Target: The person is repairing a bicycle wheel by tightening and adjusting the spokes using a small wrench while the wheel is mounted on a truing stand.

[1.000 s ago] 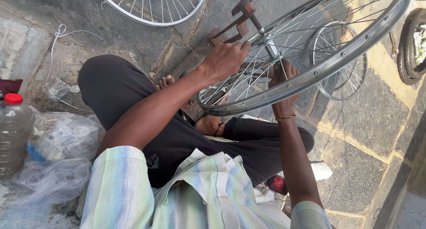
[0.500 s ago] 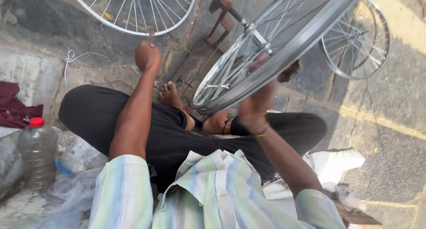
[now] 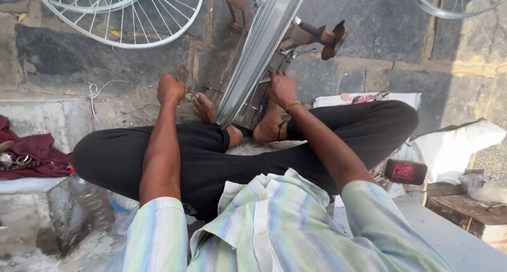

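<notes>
Two hands at a bicycle wheel rim [image 3: 264, 50]

Left hand [image 3: 170, 88] clenched, left of the rim; right hand [image 3: 281, 89] grasping spokes just right of it.

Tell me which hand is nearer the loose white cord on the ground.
Left. The left hand is fisted on the stone just right of the white cord; the right hand is beyond the upright wheel rim, much farther away.

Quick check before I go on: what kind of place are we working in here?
Likely an open-air bicycle wheel repair spot on stone paving: a wheel rim stands in a rusty stand, with a spare spoked wheel on the ground.
</notes>
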